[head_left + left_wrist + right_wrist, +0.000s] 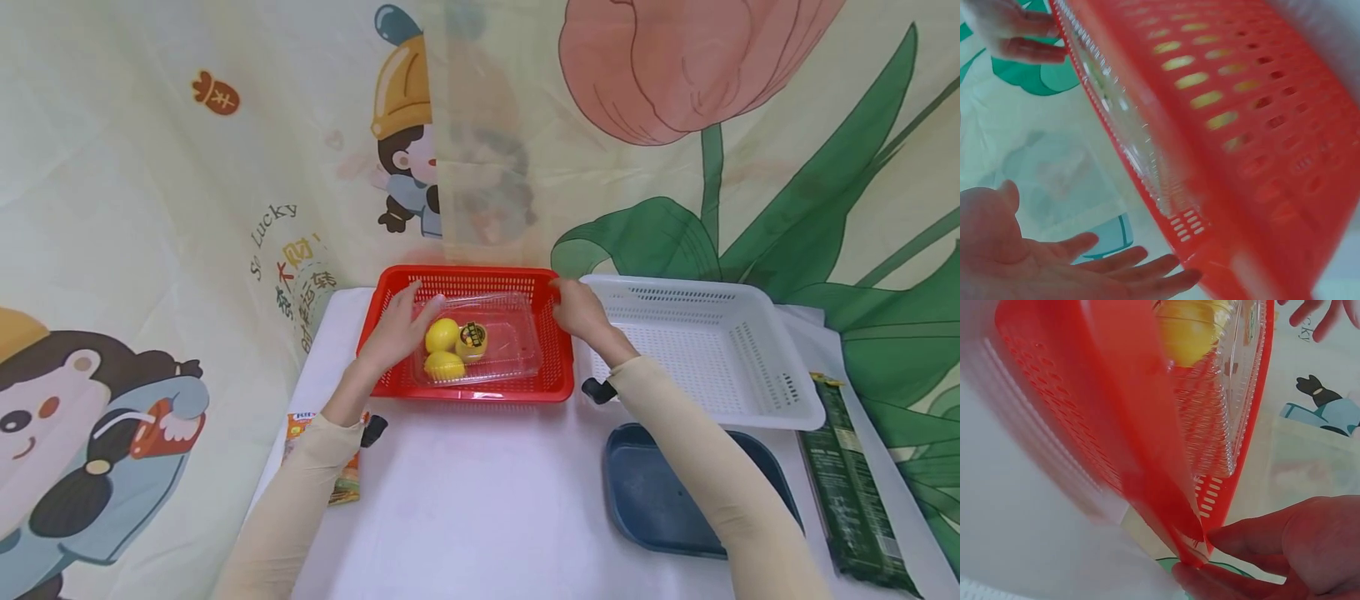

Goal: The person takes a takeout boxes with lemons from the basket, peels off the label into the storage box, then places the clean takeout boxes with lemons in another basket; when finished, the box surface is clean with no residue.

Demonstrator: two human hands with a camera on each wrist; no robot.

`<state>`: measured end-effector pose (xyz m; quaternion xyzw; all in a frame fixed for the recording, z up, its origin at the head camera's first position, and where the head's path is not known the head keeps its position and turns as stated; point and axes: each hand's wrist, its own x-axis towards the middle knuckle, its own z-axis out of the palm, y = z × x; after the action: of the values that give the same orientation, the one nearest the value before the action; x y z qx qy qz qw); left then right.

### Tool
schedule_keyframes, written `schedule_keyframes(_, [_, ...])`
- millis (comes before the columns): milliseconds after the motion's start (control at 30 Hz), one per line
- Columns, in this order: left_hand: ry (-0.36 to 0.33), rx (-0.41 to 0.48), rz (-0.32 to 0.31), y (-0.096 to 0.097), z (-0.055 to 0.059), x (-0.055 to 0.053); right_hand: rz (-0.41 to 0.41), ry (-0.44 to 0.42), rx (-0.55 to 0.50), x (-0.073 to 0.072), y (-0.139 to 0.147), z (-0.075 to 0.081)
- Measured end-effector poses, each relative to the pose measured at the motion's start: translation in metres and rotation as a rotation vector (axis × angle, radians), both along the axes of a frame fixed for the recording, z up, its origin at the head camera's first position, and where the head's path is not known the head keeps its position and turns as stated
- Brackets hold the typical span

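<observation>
A red plastic basket [525, 392] stands at the back of the white table. Inside it sits a clear plastic box [513, 337] with yellow lemons [445, 366], one bearing a black label. My right hand [585, 315] pinches the basket's right rim near the back corner, thumb inside and fingers outside, as the right wrist view shows. Over the basket's left side is my left hand [393, 333]. Its fingers [1141, 265] are spread and fairly straight beside the rim in the left wrist view, holding nothing.
To the right is a white basket [787, 383], with a dark blue tray [652, 500] in front of it, partly behind my right forearm. A long dark green packet [855, 492] lies at the right edge. An orange packet [347, 483] lies under my left forearm. Printed curtains [495, 208] hang behind.
</observation>
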<state>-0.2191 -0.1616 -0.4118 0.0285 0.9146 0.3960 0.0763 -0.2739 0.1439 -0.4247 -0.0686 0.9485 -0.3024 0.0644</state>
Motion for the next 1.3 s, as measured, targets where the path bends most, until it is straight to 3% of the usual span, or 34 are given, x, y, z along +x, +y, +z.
schedule_keyframes(200, [-0.161, 0.055, 0.009, -0.004, 0.013, -0.016, -0.011, -0.019, -0.008, 0.0, 0.001, -0.001])
schedule_keyframes(467, [-0.368, 0.28, -0.003, -0.008, 0.022, -0.044, -0.015, -0.017, -0.001, -0.002, 0.003, -0.003])
schedule_keyframes(567, [-0.517, 0.319, 0.014, -0.01, 0.023, -0.054, -0.016, -0.013, 0.002, -0.003, 0.004, -0.003])
schedule_keyframes(667, [-0.688, 0.341, 0.074, -0.012, 0.023, -0.061, -0.014, -0.017, -0.004, -0.003, 0.003, -0.004])
schedule_keyframes(733, [-0.761, 0.346, 0.126, -0.013, 0.022, -0.064, -0.011, -0.018, -0.006, -0.003, 0.003, -0.003])
schedule_keyframes(867, [-0.821, 0.37, 0.206, -0.016, 0.016, -0.07, -0.011, -0.024, -0.015, -0.003, 0.003, -0.003])
schedule_keyframes(967, [-0.861, 0.369, 0.223, -0.02, 0.01, -0.074, -0.009, -0.026, -0.016, -0.002, 0.003, -0.002])
schedule_keyframes(1133, [-0.931, 0.353, 0.159, -0.023, 0.0, -0.08, 0.0, -0.028, -0.011, -0.001, 0.003, 0.001])
schedule_keyframes(1300, [-0.936, 0.318, 0.1, -0.023, -0.005, -0.081, -0.003, -0.04, -0.015, -0.001, 0.003, 0.004])
